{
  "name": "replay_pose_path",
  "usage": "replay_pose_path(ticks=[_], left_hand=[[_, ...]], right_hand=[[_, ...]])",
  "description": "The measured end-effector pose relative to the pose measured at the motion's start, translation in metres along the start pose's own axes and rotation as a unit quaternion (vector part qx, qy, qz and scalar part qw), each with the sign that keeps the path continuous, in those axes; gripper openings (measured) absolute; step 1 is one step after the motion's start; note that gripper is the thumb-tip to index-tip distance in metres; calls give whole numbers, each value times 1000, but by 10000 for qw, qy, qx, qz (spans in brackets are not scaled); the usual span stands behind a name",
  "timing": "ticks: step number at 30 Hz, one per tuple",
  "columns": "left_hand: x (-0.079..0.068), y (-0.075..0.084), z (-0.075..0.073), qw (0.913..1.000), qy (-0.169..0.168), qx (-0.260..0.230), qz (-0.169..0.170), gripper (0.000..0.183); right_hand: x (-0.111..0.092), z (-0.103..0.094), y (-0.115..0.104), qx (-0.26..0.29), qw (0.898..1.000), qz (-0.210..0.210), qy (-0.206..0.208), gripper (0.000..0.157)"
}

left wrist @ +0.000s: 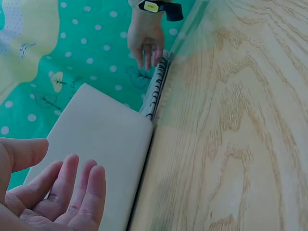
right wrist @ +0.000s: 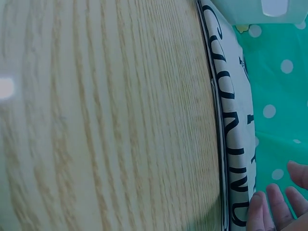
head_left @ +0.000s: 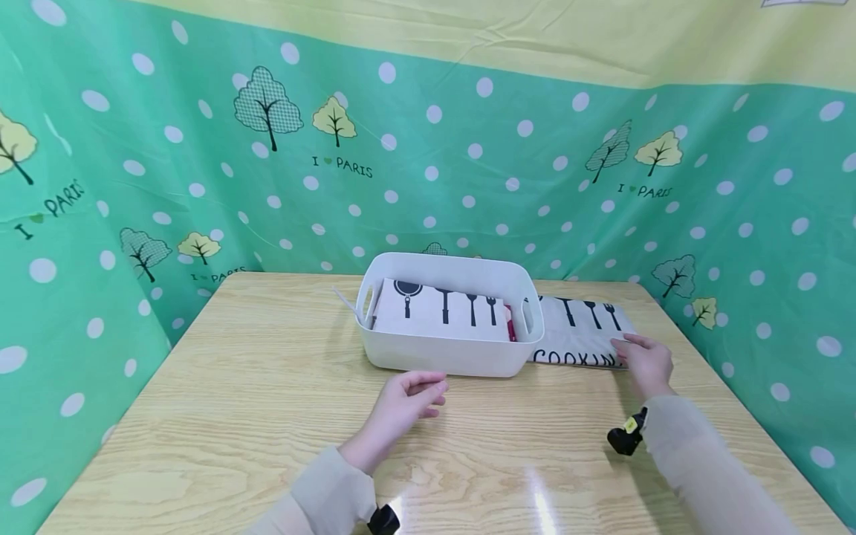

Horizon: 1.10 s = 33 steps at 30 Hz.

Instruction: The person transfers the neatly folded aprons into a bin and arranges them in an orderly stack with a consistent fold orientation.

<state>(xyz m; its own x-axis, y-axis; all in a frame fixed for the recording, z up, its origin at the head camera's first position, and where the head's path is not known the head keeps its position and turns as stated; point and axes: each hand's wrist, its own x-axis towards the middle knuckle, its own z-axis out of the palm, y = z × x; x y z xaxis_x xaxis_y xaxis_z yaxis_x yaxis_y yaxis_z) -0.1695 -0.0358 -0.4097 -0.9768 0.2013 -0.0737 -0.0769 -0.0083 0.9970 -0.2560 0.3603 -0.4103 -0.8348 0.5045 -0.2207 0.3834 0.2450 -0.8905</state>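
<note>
A white plastic basket (head_left: 441,358) with handle holes stands toward the back of the table. In it lies a folded white cloth (head_left: 424,318) printed with black kitchen utensils. To the basket's right, flat on the table, is a second folded white cloth (head_left: 575,342) with utensil prints and black lettering. My right hand (head_left: 647,364) is at this cloth's right end, fingertips touching its top, fingers fairly straight in the right wrist view. In front of the basket my left hand (head_left: 404,405) hovers with loosely bent fingers and nothing in them; the left wrist view shows its palm (left wrist: 53,211).
A thin white strip (head_left: 345,303) pokes out at the basket's left handle. Something red (head_left: 511,324) shows inside its right end. The wooden table (head_left: 221,416) is bordered at the back and sides by a green dotted curtain (head_left: 428,171).
</note>
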Motion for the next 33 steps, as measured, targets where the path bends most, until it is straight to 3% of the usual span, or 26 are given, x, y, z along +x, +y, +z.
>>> replay_pose_path(ticks=[12,33], left_hand=[[1,-7,3,9998,-187,18,-70,42],[1,-20,8,9992,-267,-246,-155,44]], right_hand=[[5,-3,5,-329,9988,-34,354,57],[16,-11,2,-881,9946,30,550,52]])
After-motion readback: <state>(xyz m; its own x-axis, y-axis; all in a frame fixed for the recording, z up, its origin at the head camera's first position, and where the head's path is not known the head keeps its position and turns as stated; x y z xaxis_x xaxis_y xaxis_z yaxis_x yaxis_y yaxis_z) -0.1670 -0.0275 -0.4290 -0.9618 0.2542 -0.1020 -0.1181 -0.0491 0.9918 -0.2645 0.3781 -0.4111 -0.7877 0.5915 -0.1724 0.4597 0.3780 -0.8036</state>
